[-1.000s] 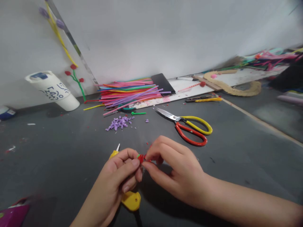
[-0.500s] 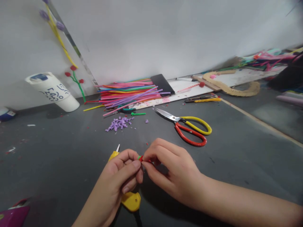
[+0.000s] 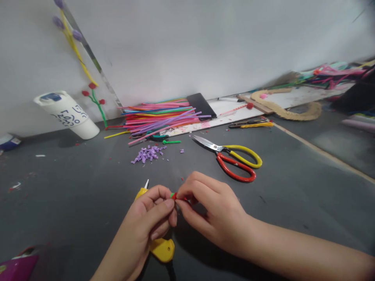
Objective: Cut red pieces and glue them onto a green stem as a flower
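Fingertips of my left hand point(image 3: 149, 218) pinch the green end of a small red and green piece point(image 3: 174, 196). Thumb and forefinger of my right hand point(image 3: 213, 210) close on its red part, and most of it is hidden by the fingers. Under my left hand lies a yellow tool point(image 3: 162, 249) with a metal tip and a dark cord, which looks like a glue gun. Large scissors point(image 3: 237, 158) with one red and one yellow handle lie beyond my right hand. A pile of short purple pieces point(image 3: 149, 153) and a green stick with a rounded end point(image 3: 172, 142) are farther back.
A bundle of coloured strips point(image 3: 158, 117) lies by the wall beside a black phone-like slab point(image 3: 200, 105). A white cup point(image 3: 68, 113) leans at the left. Cutters point(image 3: 252, 124) and a curved tan piece point(image 3: 293, 111) lie at the right. A purple object point(image 3: 19, 269) sits near left.
The view has shifted slightly, so the background sits a little lower and to the right. Both hands keep the same pinch on the red and green piece.
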Action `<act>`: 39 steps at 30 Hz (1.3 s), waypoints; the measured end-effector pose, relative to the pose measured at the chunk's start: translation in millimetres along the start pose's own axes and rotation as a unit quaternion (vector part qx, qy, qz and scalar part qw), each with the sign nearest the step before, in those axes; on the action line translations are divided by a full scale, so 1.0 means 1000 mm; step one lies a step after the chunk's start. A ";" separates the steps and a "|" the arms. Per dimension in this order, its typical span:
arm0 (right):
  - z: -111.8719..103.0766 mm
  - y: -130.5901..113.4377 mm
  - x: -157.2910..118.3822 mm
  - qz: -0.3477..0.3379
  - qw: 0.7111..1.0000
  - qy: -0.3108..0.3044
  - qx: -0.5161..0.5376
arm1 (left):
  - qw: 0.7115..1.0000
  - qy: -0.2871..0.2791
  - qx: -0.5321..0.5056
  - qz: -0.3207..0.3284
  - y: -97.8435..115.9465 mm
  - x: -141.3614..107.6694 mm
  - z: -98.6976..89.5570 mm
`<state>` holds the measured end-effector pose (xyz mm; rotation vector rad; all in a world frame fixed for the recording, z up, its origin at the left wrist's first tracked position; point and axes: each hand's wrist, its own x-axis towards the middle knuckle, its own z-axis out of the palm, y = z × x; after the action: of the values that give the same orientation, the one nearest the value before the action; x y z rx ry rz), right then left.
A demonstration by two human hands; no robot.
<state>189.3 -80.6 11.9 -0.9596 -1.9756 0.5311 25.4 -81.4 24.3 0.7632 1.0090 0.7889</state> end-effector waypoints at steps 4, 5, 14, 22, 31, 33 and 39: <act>0.000 0.000 0.000 -0.002 1.000 0.002 0.008 | 1.000 0.003 -0.001 0.000 0.000 0.000 0.000; 0.000 -0.001 0.000 -0.002 1.000 0.005 0.013 | 1.000 0.002 -0.002 -0.001 0.000 -0.001 0.000; -0.005 -0.001 0.011 0.188 0.966 0.008 0.177 | 0.999 -0.026 -0.027 -0.015 0.001 0.000 -0.002; -0.005 -0.004 0.009 0.181 0.969 -0.016 0.169 | 1.000 -0.014 0.013 -0.016 -0.001 0.000 -0.002; -0.002 -0.003 0.007 0.150 0.982 -0.001 0.118 | 1.000 -0.006 0.024 -0.014 0.001 -0.001 0.001; -0.002 -0.003 0.006 0.144 0.983 0.003 0.115 | 1.000 -0.004 0.028 -0.012 0.000 0.000 0.001; -0.001 -0.004 0.005 0.135 0.985 0.007 0.107 | 0.999 -0.005 0.031 -0.010 -0.001 0.001 0.000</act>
<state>187.0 -79.1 18.0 -1.0962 -1.7439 0.8674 25.8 -81.0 23.5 0.8090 1.0346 0.7377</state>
